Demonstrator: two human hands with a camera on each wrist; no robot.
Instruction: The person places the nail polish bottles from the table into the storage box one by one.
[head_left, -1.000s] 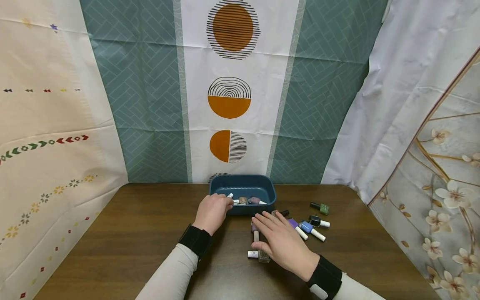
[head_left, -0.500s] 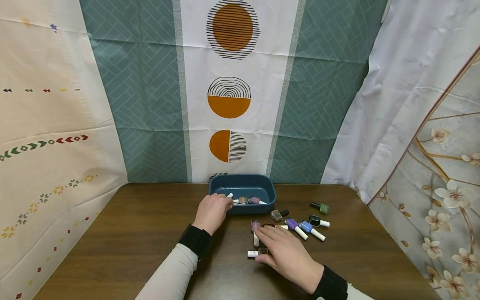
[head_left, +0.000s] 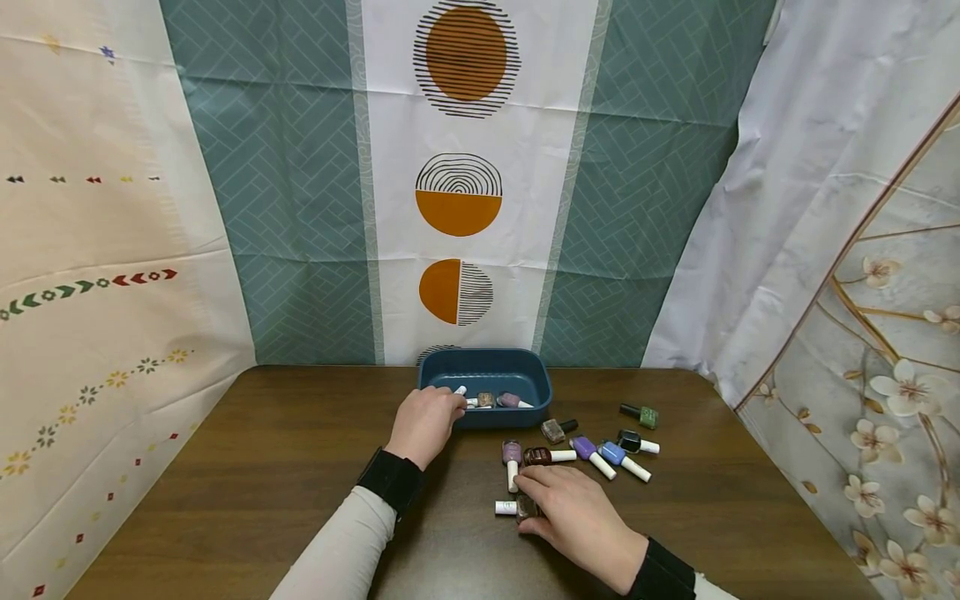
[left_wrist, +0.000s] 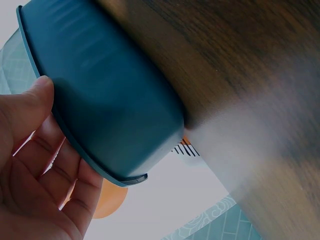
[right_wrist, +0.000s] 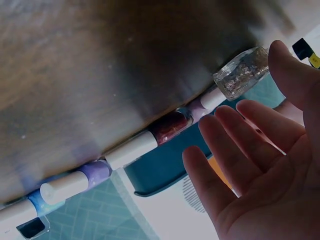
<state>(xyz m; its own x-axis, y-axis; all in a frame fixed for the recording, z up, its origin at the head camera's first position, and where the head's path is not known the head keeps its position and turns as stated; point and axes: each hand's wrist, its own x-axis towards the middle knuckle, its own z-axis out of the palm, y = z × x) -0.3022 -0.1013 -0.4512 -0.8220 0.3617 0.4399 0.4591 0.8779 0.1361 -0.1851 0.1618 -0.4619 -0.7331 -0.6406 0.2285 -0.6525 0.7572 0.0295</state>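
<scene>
Head view: the near glitter bottle (head_left: 528,508) lies on its side on the table (head_left: 300,467), between the thumb and fingers of the right hand (head_left: 576,512). A second ago that hand was stretched farther forward over the bottles; it has drawn back toward the person, uncovering the dark red bottle (head_left: 537,456). The reach now seems to have settled on the near glitter bottle, which looks unlifted.

Its long axis runs left to right across the table, white cap (head_left: 506,507) pointing to the person's left and glass body toward the palm. The right hand's grip is loosely spread, thumb on the near side and fingers on the far side; whether either presses the glass I cannot tell.

Just beyond, the lavender bottle (head_left: 512,452) lies crosswise to it, cap toward the person. The dark red bottle, the purple bottle (head_left: 582,447) and the blue bottle (head_left: 612,452) fan out to the right.

Farther off stands the blue bin (head_left: 491,419), a few bottles inside. The left hand (head_left: 425,423) has not shifted: its grip is closed over the bin's left rim, thumb outside.
</scene>
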